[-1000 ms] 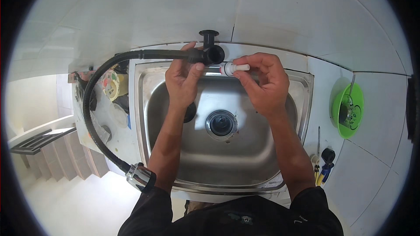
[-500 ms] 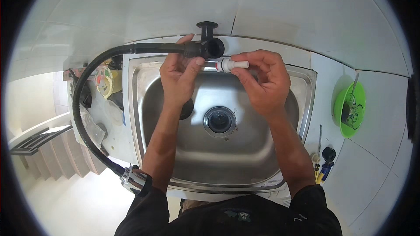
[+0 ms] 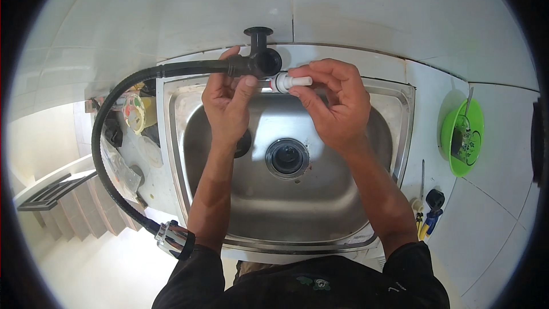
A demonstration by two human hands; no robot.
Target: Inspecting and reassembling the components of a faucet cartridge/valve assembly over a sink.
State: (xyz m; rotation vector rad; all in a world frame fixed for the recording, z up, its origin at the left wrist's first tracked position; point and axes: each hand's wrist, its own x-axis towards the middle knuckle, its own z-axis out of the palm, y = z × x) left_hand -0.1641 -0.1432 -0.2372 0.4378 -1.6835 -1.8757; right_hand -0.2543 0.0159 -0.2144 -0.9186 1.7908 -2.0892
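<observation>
A black faucet body is mounted on the wall behind the sink, with its round open end facing me. My left hand is closed around the faucet beside that opening, the thumb below and a fingertip showing above; its other fingers are partly hidden. Just below the opening, my right hand pinches a white plastic faucet cartridge between thumb and fingers. The cartridge lies sideways, its narrow stem pointing right, with a dark ring and a bit of red at its left end. It is apart from the opening.
Below my hands lies a steel sink with a drain. A black flexible hose arches left to a chrome-and-black spray head by my left forearm. At right are a green bowl and tools; a yellowish tub stands left.
My view has shifted slightly, moving the faucet and both hands a little left in the picture. My grips look the same, and the cartridge stays below the opening.
</observation>
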